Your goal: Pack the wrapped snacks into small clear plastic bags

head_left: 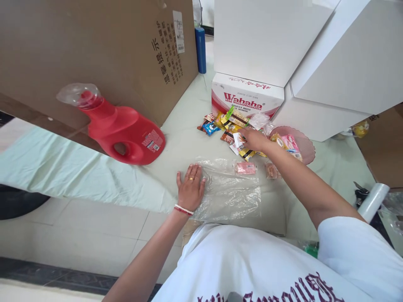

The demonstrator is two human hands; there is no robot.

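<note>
While the left hand (pixel 191 186) lay flat on the left side of a clear bag (pixel 228 199), the right hand (pixel 254 140) was down at a heap of snacks (pixel 233 127), farther away on the surface (pixel 168 167). The left fingers were straight and open and gripped nothing. Maybe they pressed there so the thin bag would not slide. The right fingers curled down by a white packet (pixel 237 141) in the heap; I could not tell if they had pinched it. The heap sat just in front of a Wahaha box (pixel 248 94), perhaps to be in easy reach.

The bag was spread out near the white shirt (pixel 245 256) and looked almost square, so it had no clear long way. I could not tell which way its mouth pointed. A pink packet (pixel 245 168) lay at its far right part, long side going left to right, but I could not tell if it was inside or on top. The white packet seemed to run roughly from near to far, though fingers hid some of it.
</note>
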